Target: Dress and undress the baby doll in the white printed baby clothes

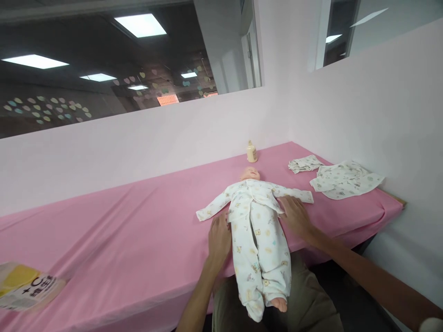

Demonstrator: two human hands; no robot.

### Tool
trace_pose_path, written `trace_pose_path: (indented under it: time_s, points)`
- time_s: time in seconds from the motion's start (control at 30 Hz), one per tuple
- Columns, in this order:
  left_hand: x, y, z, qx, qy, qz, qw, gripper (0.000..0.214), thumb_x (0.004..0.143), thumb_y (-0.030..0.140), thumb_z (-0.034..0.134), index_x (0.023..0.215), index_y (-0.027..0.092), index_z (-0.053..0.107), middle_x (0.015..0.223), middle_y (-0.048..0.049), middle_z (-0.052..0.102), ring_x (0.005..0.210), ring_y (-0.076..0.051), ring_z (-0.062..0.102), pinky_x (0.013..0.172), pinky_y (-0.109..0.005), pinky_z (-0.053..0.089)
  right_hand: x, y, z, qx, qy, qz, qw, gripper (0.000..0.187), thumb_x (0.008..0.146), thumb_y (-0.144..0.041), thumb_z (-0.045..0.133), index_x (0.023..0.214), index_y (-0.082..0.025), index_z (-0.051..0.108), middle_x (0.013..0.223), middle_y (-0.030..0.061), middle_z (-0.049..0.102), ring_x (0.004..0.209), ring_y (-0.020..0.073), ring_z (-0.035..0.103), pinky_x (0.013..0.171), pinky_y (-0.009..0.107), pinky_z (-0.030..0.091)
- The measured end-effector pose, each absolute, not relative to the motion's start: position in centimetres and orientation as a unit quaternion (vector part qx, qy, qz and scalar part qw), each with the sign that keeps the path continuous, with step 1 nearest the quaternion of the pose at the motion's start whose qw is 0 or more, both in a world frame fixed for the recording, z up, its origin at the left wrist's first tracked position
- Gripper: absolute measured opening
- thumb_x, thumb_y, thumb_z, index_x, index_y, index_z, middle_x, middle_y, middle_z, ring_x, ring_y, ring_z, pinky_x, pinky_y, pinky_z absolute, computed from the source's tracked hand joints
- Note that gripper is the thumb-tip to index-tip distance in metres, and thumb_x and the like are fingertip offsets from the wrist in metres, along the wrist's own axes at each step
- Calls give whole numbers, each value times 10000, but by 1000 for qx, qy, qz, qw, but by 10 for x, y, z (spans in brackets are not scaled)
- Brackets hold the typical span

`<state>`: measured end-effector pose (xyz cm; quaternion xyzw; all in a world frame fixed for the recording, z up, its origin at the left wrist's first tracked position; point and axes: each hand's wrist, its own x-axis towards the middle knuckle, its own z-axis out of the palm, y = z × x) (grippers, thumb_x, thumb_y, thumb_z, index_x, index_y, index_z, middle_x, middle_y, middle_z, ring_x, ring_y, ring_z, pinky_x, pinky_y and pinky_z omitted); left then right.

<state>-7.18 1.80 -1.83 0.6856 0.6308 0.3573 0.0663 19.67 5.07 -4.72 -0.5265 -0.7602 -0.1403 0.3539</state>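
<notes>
“+C”-labelled bottle (31, 288) cut off at edge; left hand (220, 235) set against baby doll (266, 226), finger grip can't be told; doll laid face-up on pink sheet (145, 240), feet past edge; cream-coloured bottle (252, 153) placed beyond head; right hand (296, 214) set opposite, grip unclear too; printed baby clothes (346, 180) heaped rightmost

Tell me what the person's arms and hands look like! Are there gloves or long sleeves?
No gloves: the left hand and right hand are bare. The left forearm and right forearm have no sleeves over them. A pale bit shows by the right arm, perhaps a sleeve's edge.
</notes>
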Motion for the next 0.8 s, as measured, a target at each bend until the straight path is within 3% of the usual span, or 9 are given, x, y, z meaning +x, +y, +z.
trace_pose_path:
  time_s: [0.07, 0.13, 0.27, 0.43, 0.53, 0.63, 0.8]
  points:
    - [-71, 26, -8, 698, 614, 365, 34, 325, 846, 194, 445, 1148, 234, 560, 1115, -91, 621, 1052, -269, 547, 835, -406, 457, 183, 53, -35, -493, -776, -152, 363, 289, 887, -125, 458, 1137, -193, 585, 1015, 102, 638, 926, 255, 549, 825, 372, 395]
    - [-69, 31, 2, 726, 584, 362, 10, 283, 842, 162, 444, 1075, 223, 593, 1069, -82, 627, 1026, -245, 559, 836, -382, 470, 170, 56, -25, -461, -785, -128, 392, 230, 931, -155, 419, 1024, -204, 623, 950, 81, 649, 891, 228, 561, 822, 357, 397]
    - [-60, 29, 11, 782, 499, 367, -64, 192, 905, 182, 412, 965, 203, 593, 952, -63, 640, 951, -208, 567, 863, -370, 463, 152, 55, -13, -446, -764, -63, 462, 300, 979, -226, 367, 791, -205, 601, 753, 39, 607, 740, 181, 544, 743, 320, 410]
    - [-47, 22, 10, 806, 474, 333, -123, 218, 932, 200, 383, 974, 195, 597, 877, -62, 625, 882, -204, 553, 865, -373, 446, 164, 43, -16, -423, -824, -123, 357, 215, 901, -130, 431, 943, -205, 629, 973, 84, 629, 887, 227, 547, 805, 364, 408]
    - [-43, 25, 10, 810, 484, 312, -110, 250, 936, 202, 372, 1037, 199, 600, 852, -61, 613, 858, -209, 535, 827, -361, 439, 182, 41, -26, -441, -829, -159, 304, 345, 830, -55, 450, 1085, -217, 616, 1122, 106, 604, 973, 259, 540, 830, 388, 408]
    - [-39, 28, 12, 812, 480, 323, -75, 244, 955, 237, 357, 935, 199, 598, 842, -54, 609, 830, -197, 518, 848, -363, 420, 196, 47, -37, -471, -814, -192, 280, 434, 806, -8, 437, 1162, -207, 586, 1108, 119, 604, 983, 269, 541, 836, 394, 404]
    - [-38, 26, 18, 784, 487, 375, 79, 277, 958, 357, 366, 787, 196, 513, 785, -25, 554, 780, -168, 489, 785, -320, 416, 201, 63, -46, -515, -763, -243, 306, 370, 863, -31, 390, 1146, -159, 592, 1014, 136, 623, 920, 265, 544, 805, 394, 399]
